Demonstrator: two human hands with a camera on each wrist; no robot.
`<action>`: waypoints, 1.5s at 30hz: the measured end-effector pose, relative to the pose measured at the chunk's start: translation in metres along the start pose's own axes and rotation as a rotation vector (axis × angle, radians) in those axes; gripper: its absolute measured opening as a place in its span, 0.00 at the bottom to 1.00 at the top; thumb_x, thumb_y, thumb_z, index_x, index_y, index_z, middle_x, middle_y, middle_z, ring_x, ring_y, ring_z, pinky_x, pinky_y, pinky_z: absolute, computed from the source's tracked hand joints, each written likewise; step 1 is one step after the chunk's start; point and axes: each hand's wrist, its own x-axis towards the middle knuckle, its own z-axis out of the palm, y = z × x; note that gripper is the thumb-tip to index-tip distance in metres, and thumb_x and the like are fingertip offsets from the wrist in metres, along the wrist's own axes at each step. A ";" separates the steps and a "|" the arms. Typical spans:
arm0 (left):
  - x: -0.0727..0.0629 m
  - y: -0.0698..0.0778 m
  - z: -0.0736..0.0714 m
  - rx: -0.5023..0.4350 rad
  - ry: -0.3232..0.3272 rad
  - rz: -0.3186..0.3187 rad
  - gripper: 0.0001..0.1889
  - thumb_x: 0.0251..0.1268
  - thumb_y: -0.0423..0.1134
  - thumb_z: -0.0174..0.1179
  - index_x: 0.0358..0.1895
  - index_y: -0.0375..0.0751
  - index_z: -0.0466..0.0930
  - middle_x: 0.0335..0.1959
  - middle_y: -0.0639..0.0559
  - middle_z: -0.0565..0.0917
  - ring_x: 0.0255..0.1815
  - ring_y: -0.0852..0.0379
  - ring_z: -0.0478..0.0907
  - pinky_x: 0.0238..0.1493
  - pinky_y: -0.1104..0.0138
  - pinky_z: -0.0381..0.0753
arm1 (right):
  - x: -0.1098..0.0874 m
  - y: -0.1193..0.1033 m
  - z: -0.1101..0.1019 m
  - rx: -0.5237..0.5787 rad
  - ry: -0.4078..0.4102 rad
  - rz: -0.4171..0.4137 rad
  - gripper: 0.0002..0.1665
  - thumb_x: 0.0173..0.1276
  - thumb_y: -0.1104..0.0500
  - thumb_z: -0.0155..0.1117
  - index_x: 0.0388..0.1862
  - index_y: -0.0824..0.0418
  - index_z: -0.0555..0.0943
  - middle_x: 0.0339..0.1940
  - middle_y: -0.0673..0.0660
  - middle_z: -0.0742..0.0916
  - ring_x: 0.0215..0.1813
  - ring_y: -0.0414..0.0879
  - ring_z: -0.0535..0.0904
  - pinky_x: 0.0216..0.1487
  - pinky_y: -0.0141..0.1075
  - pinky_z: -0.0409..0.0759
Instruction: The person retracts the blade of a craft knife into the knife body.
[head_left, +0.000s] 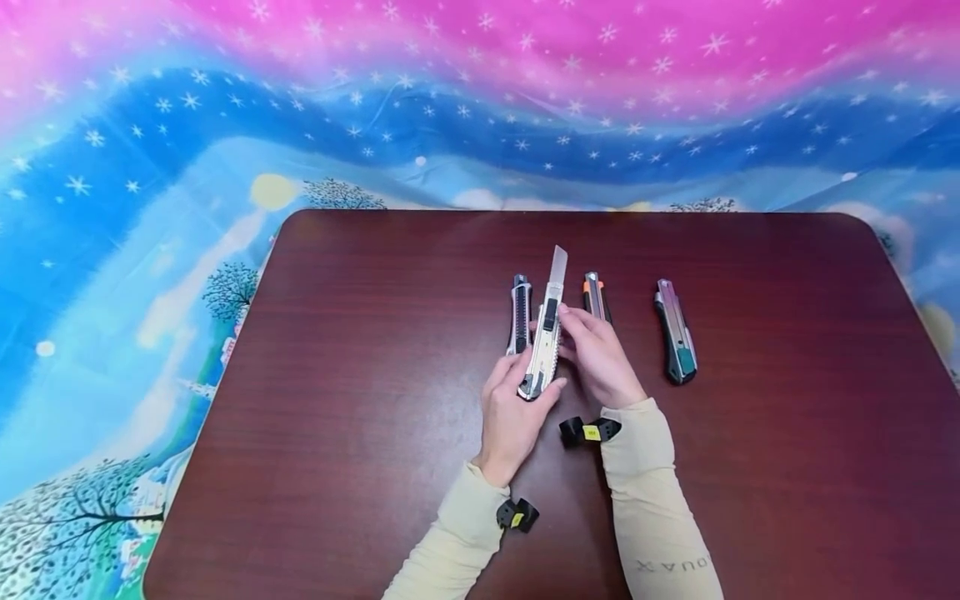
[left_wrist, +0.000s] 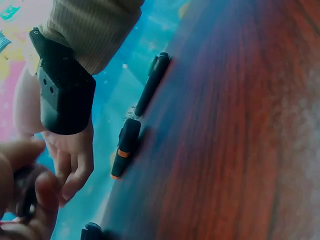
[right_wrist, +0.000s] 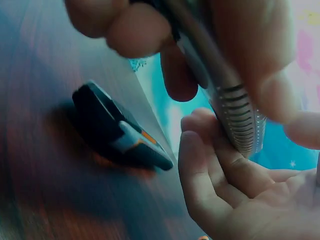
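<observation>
A silver utility knife (head_left: pixel 545 346) with a black slider is held above the table, its wide blade (head_left: pixel 558 265) out and pointing away. My left hand (head_left: pixel 512 417) grips its lower end between thumb and fingers. At the slider, my right hand (head_left: pixel 600 354) has its thumb against the knife's edge and its fingers behind. The right wrist view shows the ribbed side (right_wrist: pixel 237 112) of the knife against the right fingers (right_wrist: pixel 197 172). Behind the hands lie a grey-and-black utility knife (head_left: pixel 520 312) and an orange-and-black one (head_left: pixel 594 292), partly covered by the right hand.
Farther right on the dark wooden table (head_left: pixel 360 333) lies another utility knife (head_left: pixel 677 333) with a green part. A patterned cloth (head_left: pixel 450 100) hangs behind the table's far edge. Each wrist carries a small black camera, such as the one by the right sleeve (head_left: pixel 637 442).
</observation>
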 end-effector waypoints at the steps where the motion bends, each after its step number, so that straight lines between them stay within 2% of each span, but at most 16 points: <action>1: -0.001 0.001 0.000 -0.029 -0.028 -0.026 0.30 0.52 0.44 0.73 0.58 0.35 0.79 0.45 0.48 0.83 0.37 0.58 0.80 0.37 0.71 0.81 | 0.000 0.001 -0.002 -0.003 0.009 -0.002 0.28 0.78 0.51 0.47 0.64 0.72 0.68 0.59 0.70 0.81 0.53 0.45 0.82 0.51 0.29 0.82; 3: -0.001 0.001 0.001 -0.133 -0.102 -0.098 0.30 0.53 0.45 0.72 0.60 0.38 0.77 0.48 0.47 0.82 0.37 0.60 0.81 0.37 0.72 0.82 | 0.001 0.001 -0.006 -0.017 0.032 -0.007 0.26 0.76 0.51 0.51 0.61 0.71 0.70 0.52 0.67 0.85 0.49 0.46 0.84 0.48 0.30 0.83; 5: -0.001 0.001 0.001 -0.276 -0.196 -0.196 0.29 0.56 0.42 0.70 0.62 0.41 0.75 0.50 0.46 0.81 0.36 0.60 0.82 0.35 0.72 0.84 | 0.001 0.001 -0.009 -0.031 0.048 -0.015 0.25 0.75 0.52 0.53 0.59 0.70 0.71 0.47 0.62 0.88 0.46 0.46 0.86 0.47 0.30 0.84; 7: 0.000 0.000 0.001 -0.430 -0.293 -0.294 0.28 0.60 0.38 0.67 0.64 0.42 0.71 0.52 0.43 0.79 0.35 0.54 0.84 0.32 0.69 0.86 | 0.000 0.001 -0.013 -0.049 0.055 -0.018 0.24 0.75 0.52 0.54 0.60 0.69 0.72 0.44 0.58 0.89 0.45 0.45 0.86 0.46 0.31 0.84; 9: 0.001 -0.003 -0.001 -0.547 -0.379 -0.356 0.29 0.61 0.33 0.64 0.66 0.40 0.67 0.53 0.37 0.79 0.35 0.47 0.85 0.31 0.63 0.87 | -0.001 0.001 -0.015 -0.059 0.055 -0.015 0.25 0.75 0.51 0.54 0.60 0.68 0.72 0.42 0.55 0.89 0.44 0.45 0.86 0.46 0.31 0.85; 12: 0.003 -0.007 -0.004 -0.666 -0.486 -0.415 0.31 0.61 0.26 0.60 0.67 0.36 0.61 0.51 0.29 0.78 0.34 0.46 0.84 0.29 0.62 0.85 | -0.001 0.001 -0.018 -0.059 0.040 0.000 0.27 0.75 0.49 0.54 0.61 0.69 0.71 0.39 0.51 0.90 0.44 0.44 0.87 0.46 0.31 0.85; 14: 0.005 -0.009 -0.007 -0.721 -0.536 -0.457 0.32 0.61 0.23 0.59 0.67 0.36 0.59 0.51 0.27 0.78 0.34 0.52 0.84 0.29 0.66 0.84 | -0.002 0.001 -0.020 -0.044 0.029 0.008 0.27 0.75 0.48 0.54 0.60 0.69 0.71 0.37 0.50 0.90 0.43 0.43 0.87 0.46 0.32 0.85; 17: 0.008 -0.013 -0.011 -0.779 -0.595 -0.511 0.32 0.61 0.22 0.58 0.68 0.36 0.59 0.49 0.29 0.79 0.34 0.60 0.83 0.31 0.70 0.82 | -0.002 0.001 -0.021 -0.034 0.019 0.016 0.26 0.75 0.48 0.53 0.57 0.69 0.71 0.35 0.49 0.90 0.42 0.41 0.87 0.46 0.31 0.85; 20: 0.009 -0.017 -0.014 -0.813 -0.667 -0.520 0.30 0.61 0.23 0.58 0.68 0.33 0.62 0.48 0.29 0.79 0.34 0.60 0.83 0.32 0.72 0.82 | -0.001 0.000 -0.021 -0.036 0.014 0.027 0.25 0.74 0.48 0.54 0.56 0.69 0.71 0.33 0.49 0.90 0.41 0.40 0.87 0.45 0.30 0.85; 25: 0.012 -0.020 -0.019 -0.847 -0.809 -0.509 0.25 0.64 0.25 0.57 0.65 0.28 0.66 0.53 0.22 0.77 0.36 0.59 0.83 0.34 0.73 0.81 | 0.001 0.000 -0.020 -0.062 -0.012 0.049 0.31 0.74 0.47 0.54 0.59 0.74 0.69 0.32 0.51 0.90 0.38 0.40 0.87 0.44 0.31 0.86; 28: 0.014 -0.021 -0.020 -0.850 -0.854 -0.515 0.24 0.65 0.26 0.56 0.64 0.29 0.67 0.55 0.22 0.77 0.38 0.57 0.83 0.35 0.73 0.81 | 0.001 -0.001 -0.022 -0.078 -0.033 0.050 0.34 0.74 0.47 0.54 0.60 0.77 0.67 0.30 0.50 0.89 0.37 0.41 0.87 0.44 0.31 0.86; 34: 0.016 -0.027 -0.016 -0.886 -0.893 -0.498 0.25 0.65 0.27 0.57 0.66 0.31 0.67 0.55 0.23 0.77 0.38 0.57 0.84 0.37 0.71 0.82 | -0.001 -0.006 -0.026 -0.073 -0.058 0.076 0.37 0.74 0.44 0.53 0.58 0.79 0.68 0.28 0.50 0.89 0.36 0.42 0.86 0.41 0.31 0.86; 37: 0.015 -0.030 -0.015 -0.917 -0.904 -0.514 0.27 0.64 0.26 0.56 0.68 0.30 0.65 0.56 0.21 0.75 0.38 0.58 0.84 0.37 0.71 0.82 | -0.001 -0.005 -0.027 -0.059 -0.083 0.094 0.37 0.73 0.43 0.53 0.58 0.79 0.69 0.28 0.51 0.88 0.35 0.42 0.86 0.39 0.32 0.86; 45: 0.013 -0.031 -0.016 -0.954 -0.935 -0.511 0.25 0.66 0.25 0.54 0.67 0.27 0.64 0.57 0.20 0.74 0.42 0.56 0.85 0.43 0.70 0.84 | 0.001 0.001 -0.025 -0.056 -0.128 0.088 0.30 0.75 0.49 0.53 0.54 0.78 0.72 0.28 0.50 0.87 0.34 0.42 0.85 0.37 0.31 0.83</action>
